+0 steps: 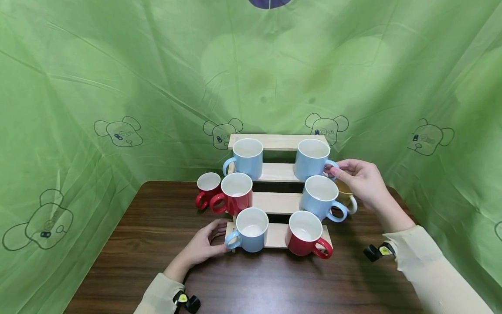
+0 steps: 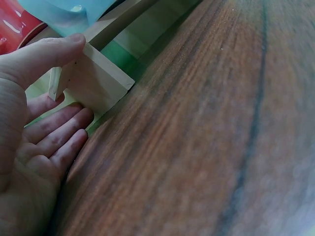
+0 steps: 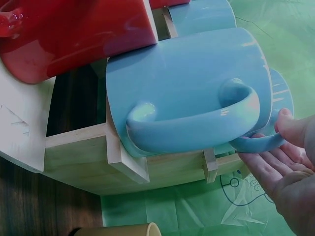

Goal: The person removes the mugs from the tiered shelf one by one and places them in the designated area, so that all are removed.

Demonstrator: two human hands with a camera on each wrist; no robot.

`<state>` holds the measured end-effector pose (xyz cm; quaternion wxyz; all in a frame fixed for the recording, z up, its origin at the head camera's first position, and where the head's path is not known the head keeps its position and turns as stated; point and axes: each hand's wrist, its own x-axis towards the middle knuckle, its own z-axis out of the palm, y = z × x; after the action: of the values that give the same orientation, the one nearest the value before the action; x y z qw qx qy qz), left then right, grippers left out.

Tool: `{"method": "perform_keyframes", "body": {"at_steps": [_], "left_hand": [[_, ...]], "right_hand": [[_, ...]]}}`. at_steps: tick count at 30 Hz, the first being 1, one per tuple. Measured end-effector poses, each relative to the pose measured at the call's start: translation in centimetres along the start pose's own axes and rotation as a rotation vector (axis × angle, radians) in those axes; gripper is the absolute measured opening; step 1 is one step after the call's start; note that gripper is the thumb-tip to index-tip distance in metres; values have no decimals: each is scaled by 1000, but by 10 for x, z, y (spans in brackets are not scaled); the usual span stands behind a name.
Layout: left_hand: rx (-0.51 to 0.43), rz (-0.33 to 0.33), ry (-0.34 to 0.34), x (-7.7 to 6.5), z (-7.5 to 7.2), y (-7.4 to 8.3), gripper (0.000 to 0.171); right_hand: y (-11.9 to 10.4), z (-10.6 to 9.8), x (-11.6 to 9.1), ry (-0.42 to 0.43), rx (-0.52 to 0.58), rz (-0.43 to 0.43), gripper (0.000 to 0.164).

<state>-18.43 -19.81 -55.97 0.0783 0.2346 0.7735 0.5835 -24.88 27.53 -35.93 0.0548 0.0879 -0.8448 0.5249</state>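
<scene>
A stepped wooden rack (image 1: 276, 202) stands on the table, bearing mugs in two columns. My right hand (image 1: 362, 181) pinches the handle of the light blue mug (image 1: 311, 160) at the upper right; that mug sits on the second board from the top. In the right wrist view, thumb and fingers close on this handle (image 3: 258, 143), behind a nearer light blue mug (image 3: 189, 91). My left hand (image 1: 205, 244) holds the rack's front left corner, thumb on the board's edge and fingers by the end piece (image 2: 96, 83). Beside it is a light blue mug (image 1: 252, 231) with its handle leftward.
Also on the rack are a light blue mug (image 1: 248, 159) at upper left and red mugs at middle left (image 1: 237, 194) and front right (image 1: 303, 235). A red mug (image 1: 208, 187) stands left of the rack; a yellowish mug (image 1: 344, 194) is partly hidden at right. Green cloth (image 1: 164, 87) hangs behind.
</scene>
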Motion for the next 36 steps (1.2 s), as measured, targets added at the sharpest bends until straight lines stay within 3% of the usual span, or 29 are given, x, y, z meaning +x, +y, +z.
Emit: {"method": "perform_keyframes", "body": {"at_steps": [15, 32, 36], "left_hand": [[-5, 5, -1, 1, 1, 1, 70], [-23, 1, 9, 0, 2, 1, 71], [-26, 0, 7, 1, 2, 1, 71]], "right_hand": [[1, -3, 1, 0, -36, -2, 39], [9, -6, 5, -98, 61, -93, 32], [10, -5, 4, -86, 59, -96, 32]]}}
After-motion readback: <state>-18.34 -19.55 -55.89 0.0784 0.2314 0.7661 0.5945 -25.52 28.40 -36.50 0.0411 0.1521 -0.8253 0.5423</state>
